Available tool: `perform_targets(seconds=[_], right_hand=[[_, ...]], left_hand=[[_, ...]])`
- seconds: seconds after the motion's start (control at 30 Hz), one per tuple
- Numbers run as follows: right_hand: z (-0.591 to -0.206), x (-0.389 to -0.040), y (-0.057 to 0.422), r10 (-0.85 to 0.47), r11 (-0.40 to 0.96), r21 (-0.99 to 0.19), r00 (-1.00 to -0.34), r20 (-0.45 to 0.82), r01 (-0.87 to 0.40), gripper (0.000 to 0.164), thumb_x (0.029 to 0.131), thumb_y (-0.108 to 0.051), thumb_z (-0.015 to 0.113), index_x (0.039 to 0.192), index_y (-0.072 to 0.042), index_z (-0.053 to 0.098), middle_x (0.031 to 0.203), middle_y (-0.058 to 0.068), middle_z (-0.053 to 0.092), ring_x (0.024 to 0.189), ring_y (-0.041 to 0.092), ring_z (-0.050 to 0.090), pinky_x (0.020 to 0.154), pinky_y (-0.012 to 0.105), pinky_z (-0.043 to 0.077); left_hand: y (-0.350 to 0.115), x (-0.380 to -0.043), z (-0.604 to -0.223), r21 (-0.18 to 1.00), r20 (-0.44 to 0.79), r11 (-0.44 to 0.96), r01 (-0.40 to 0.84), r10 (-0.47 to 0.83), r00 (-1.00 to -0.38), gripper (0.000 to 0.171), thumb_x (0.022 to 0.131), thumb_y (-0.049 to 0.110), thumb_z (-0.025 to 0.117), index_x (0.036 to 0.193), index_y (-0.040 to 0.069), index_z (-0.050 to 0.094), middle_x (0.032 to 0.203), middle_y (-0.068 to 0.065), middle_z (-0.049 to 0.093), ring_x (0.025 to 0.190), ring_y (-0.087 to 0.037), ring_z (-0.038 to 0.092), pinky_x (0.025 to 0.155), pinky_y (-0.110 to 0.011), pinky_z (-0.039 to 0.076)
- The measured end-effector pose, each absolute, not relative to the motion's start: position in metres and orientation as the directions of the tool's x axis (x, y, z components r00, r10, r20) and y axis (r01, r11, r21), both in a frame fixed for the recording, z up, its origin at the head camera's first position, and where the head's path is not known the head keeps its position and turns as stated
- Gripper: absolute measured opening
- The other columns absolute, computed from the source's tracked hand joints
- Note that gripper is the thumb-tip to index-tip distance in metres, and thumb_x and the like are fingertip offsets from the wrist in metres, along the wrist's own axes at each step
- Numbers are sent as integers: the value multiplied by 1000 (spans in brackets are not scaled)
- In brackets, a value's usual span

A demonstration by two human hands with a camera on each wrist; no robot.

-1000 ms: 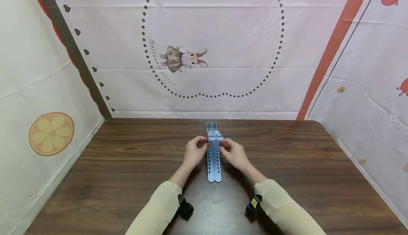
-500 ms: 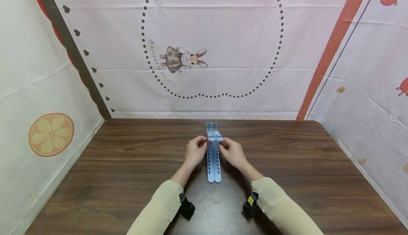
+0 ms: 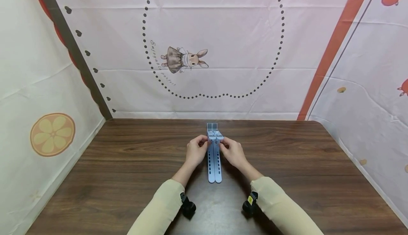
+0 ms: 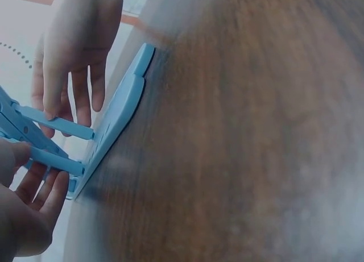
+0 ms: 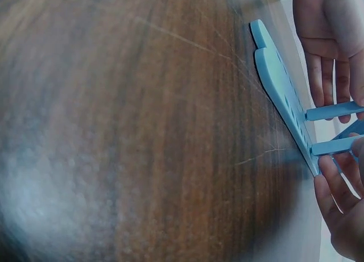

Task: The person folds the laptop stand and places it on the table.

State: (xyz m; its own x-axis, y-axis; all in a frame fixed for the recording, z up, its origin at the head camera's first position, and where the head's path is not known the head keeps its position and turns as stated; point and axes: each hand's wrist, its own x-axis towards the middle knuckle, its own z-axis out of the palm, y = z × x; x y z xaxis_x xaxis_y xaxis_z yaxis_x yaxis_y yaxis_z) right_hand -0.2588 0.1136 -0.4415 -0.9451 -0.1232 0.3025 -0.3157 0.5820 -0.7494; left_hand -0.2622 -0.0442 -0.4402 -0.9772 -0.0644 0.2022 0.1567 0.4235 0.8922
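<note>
A light blue folding laptop stand [image 3: 214,160] stands at the middle of the wooden table. Its two slotted base legs lie side by side, rounded ends toward me. Struts rise from the base to a raised upper part [image 3: 215,134]. From the left side my left hand [image 3: 196,152] pinches one strut [image 4: 57,160] between thumb and fingers. On the opposite side my right hand [image 3: 234,153] holds the other strut [image 5: 338,145] the same way. In the left wrist view both hands flank the struts, close above the base [image 4: 116,111].
The dark wooden table [image 3: 134,178] extends to both sides. Behind it hangs a white printed cloth [image 3: 242,51], with more cloth at the left and right. A small black wrist camera [image 3: 188,208] sits below the left sleeve, another [image 3: 249,206] below the right.
The stand's upper part has tipped up very slightly. My right wrist has shifted a little inward. Both hands keep their hold, and the base stays where it was.
</note>
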Motion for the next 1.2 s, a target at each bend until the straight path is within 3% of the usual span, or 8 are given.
perform_targets(seconds=[0.2,0.37,0.87,1.2], right_hand=[[-439,-258,113,-130,571,-749,-938,322,-337,9,88,-6,56,90,-4,64,82,8,67,56,9,55,48,22,46],[-440,-259,113,-127,582,-736,-933,336,-345,8,88,-5,56,90,-5,64,82,8,67,55,9,55,48,22,46],[-442,-264,114,-134,615,-694,-917,375,-374,8,86,-5,59,87,-9,65,87,5,69,79,16,64,70,32,54],[-441,-266,115,-152,630,-658,-896,417,-413,10,86,-5,60,91,-10,67,92,5,70,83,18,66,70,32,55]], left_hand=[[-42,-262,-439,894,210,417,161,-73,-975,9,86,8,61,91,11,69,83,1,67,76,-13,58,68,-27,50],[-42,-262,-439,894,215,417,165,-76,-974,10,86,7,62,93,8,69,83,0,68,77,-13,59,69,-28,50],[-43,-263,-439,897,234,402,184,-78,-969,11,85,5,61,92,9,68,86,-1,69,80,-15,61,73,-30,51],[-43,-267,-443,894,240,406,189,-79,-967,12,85,5,61,91,13,68,86,-1,69,79,-13,61,70,-28,50]])
